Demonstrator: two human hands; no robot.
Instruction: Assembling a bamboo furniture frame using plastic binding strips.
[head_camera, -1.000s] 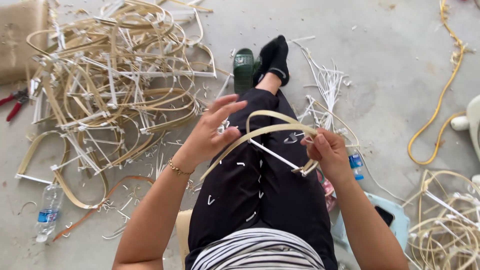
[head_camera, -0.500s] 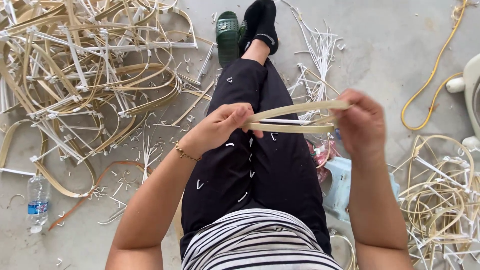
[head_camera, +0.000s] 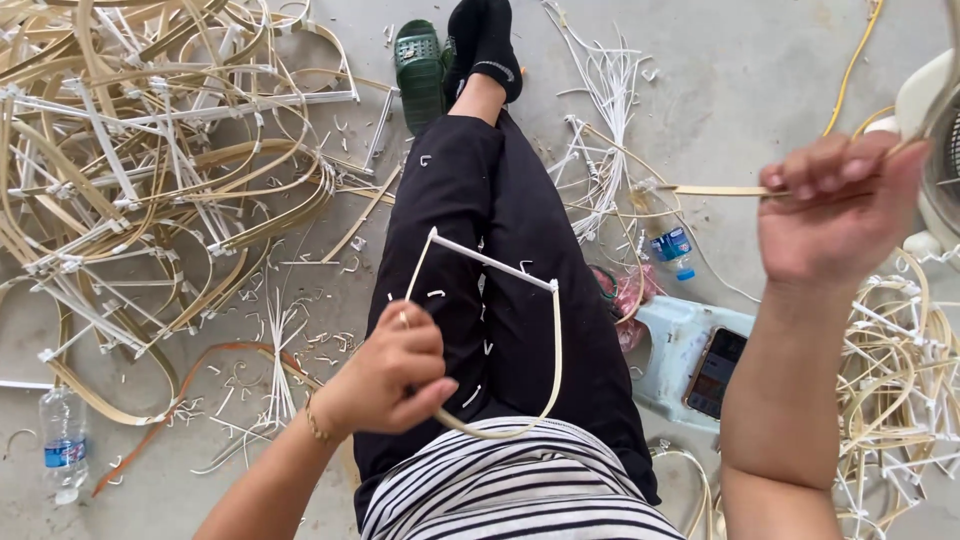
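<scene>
Now left hand (head_camera: 385, 372) fingers clenched on bent D-frame (head_camera: 500, 340), w/ crossbar fitted; right hand (head_camera: 835, 215) pinching loose cane strip (head_camera: 715, 190), big pile (head_camera: 150, 170) of frames already done.

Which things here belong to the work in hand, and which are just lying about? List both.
In hand: bent cane frame in left hand; flat cane strip in right hand.
Lying about: water bottle, green slipper, phone on stool, yellow cord.

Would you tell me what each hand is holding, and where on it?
Left hand pinches the bent frame at its curved bottom. Right hand grips a flat strip at one end.
</scene>
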